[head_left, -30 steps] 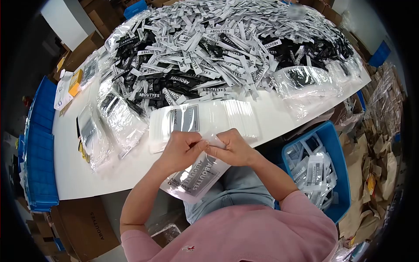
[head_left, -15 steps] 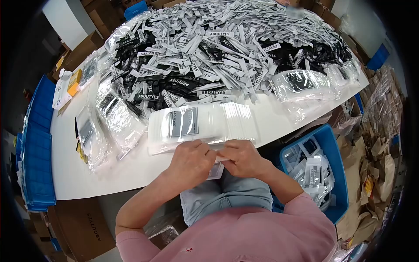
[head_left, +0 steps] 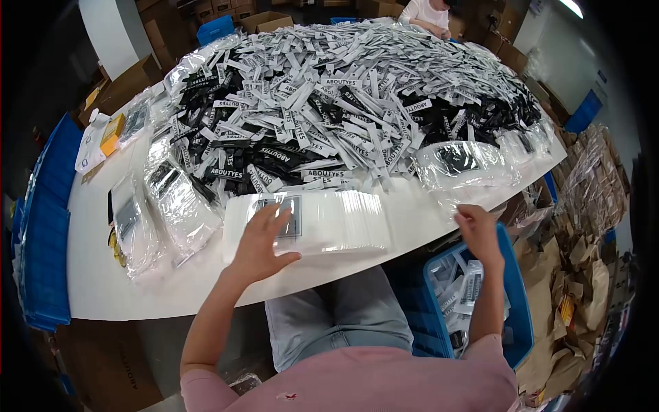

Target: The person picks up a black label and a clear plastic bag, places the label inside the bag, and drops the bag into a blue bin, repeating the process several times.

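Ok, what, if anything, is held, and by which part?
Left hand holds nothing, open over the bag stack; the right hand, curled, shows nothing held.

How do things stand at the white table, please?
Left hand open over the translucent plastic bags; right hand partly curled by the blue plastic bin, grip unclear; nothing visibly blocking the bags.

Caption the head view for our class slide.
Left hand over flat translucent plastic pouches, right hand near a blue plastic bin, with narrow black and white packets heaped beyond.

Translucent bags (head_left: 329,226), the leftmost grey-labelled, lie overlapping in a row on the white table (head_left: 96,261)
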The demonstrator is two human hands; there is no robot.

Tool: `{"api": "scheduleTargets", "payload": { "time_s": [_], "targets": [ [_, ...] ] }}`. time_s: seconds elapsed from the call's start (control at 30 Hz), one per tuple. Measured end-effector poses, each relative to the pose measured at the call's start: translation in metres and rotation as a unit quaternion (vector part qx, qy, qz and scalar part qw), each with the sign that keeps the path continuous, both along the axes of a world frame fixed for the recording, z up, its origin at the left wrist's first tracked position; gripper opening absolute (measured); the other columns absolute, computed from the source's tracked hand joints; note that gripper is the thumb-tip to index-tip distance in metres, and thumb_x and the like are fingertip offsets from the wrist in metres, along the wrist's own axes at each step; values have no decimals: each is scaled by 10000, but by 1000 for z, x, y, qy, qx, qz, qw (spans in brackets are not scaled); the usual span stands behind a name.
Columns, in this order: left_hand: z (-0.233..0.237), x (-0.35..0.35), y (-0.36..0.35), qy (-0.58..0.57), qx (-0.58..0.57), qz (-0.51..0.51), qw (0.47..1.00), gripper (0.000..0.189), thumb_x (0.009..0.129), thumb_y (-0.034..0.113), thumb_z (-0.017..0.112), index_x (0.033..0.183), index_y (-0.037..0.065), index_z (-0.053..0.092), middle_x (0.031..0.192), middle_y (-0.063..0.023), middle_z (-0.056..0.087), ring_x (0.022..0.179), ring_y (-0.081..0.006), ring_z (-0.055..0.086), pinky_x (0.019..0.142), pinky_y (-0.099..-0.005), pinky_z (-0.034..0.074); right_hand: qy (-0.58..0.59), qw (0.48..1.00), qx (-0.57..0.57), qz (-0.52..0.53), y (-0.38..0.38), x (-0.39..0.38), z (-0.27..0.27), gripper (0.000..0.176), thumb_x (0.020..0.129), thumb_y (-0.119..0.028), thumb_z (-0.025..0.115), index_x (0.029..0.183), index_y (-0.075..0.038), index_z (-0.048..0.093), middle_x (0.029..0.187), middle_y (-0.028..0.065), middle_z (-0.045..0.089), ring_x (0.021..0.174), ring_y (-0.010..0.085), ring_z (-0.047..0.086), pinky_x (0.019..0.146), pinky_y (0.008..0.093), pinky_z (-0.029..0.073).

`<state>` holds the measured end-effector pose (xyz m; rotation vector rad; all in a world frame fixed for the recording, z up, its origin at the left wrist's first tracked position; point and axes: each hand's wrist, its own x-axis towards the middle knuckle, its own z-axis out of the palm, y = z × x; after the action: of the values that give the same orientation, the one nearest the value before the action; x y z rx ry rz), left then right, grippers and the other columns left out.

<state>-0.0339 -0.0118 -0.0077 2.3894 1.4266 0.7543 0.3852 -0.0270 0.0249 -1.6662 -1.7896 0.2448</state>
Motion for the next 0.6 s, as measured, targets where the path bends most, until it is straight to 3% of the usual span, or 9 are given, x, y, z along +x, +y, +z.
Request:
{"api": "scheduleTargets", "payload": {
  "time_s": [0.03, 0.07, 0.13, 0.17, 0.23, 0.3, 0.4, 0.53, 0.6],
  "targets": [
    [-9, 11, 4, 16, 21, -8, 1000, 616, 642, 236, 772, 1177, 63, 520, 1221, -153, 457, 1120, -334, 448, 935, -401, 387, 79, 993, -27, 78, 18, -33, -4, 152, 796, -84, 637, 924, -3, 645, 858, 135, 641, 751, 215, 623, 658, 287, 489],
    [-22, 19, 5, 14, 30, -23, 999, 573, 657, 234, 753, 1156, 63, 529, 1209, -165, 461, 1108, -348, 452, 938, -410, 380, 80, 982, -32, 166, 40, -62, -13, 140, 804, -72, 628, 926, -6, 647, 876, 132, 647, 749, 209, 624, 656, 284, 490],
    [-40, 35, 5, 51, 105, 2, 993, 510, 670, 204, 733, 1123, 65, 544, 1204, -174, 461, 1099, -356, 455, 929, -418, 385, 26, 961, 33, 275, 84, -123, -26, 114, 812, -91, 609, 896, -31, 660, 843, 121, 649, 733, 243, 618, 642, 299, 489],
    [-45, 37, 4, 16, 130, -3, 991, 456, 663, 169, 716, 1081, 69, 564, 1201, -172, 472, 1093, -354, 467, 917, -429, 391, 2, 947, 46, 317, 108, -153, -28, 121, 811, -107, 593, 894, -43, 656, 828, 120, 648, 744, 278, 610, 648, 331, 489],
    [-55, 34, 3, 13, 158, 2, 987, 456, 665, 184, 707, 1087, 80, 567, 1197, -162, 478, 1106, -349, 462, 932, -443, 378, -29, 946, 124, 297, 159, -203, -55, 124, 795, -133, 588, 873, -56, 645, 826, 108, 641, 764, 296, 607, 666, 368, 491],
    [-59, 28, -2, 5, 185, 5, 983, 454, 659, 178, 692, 1091, 102, 573, 1193, -149, 499, 1118, -330, 472, 944, -459, 373, -208, 932, 68, 290, 194, -233, -70, 127, 771, -164, 599, 839, -61, 631, 813, 108, 626, 786, 297, 613, 682, 394, 493],
    [-58, 26, -3, -6, 188, 14, 982, 459, 658, 180, 689, 1095, 106, 571, 1181, -141, 515, 1100, -318, 492, 941, -455, 377, -303, 896, -36, 322, 205, -253, -72, 178, 761, -233, 608, 806, -61, 621, 784, 129, 602, 773, 295, 606, 682, 407, 493],
    [-60, 27, -3, -6, 180, 19, 983, 463, 666, 183, 683, 1108, 114, 562, 1181, -137, 511, 1114, -310, 481, 954, -454, 364, -153, 908, 29, 389, 208, -232, -68, 207, 810, -246, 572, 808, -40, 587, 796, 138, 603, 706, 287, 591, 622, 385, 460],
    [-59, 27, -2, -3, 175, 21, 984, 464, 667, 185, 682, 1109, 115, 560, 1182, -136, 508, 1118, -308, 478, 957, -453, 362, 60, 936, -45, 345, 207, -229, -49, 204, 824, -234, 568, 815, -31, 578, 743, 127, 591, 643, 244, 569, 585, 345, 441]
  ]
}}
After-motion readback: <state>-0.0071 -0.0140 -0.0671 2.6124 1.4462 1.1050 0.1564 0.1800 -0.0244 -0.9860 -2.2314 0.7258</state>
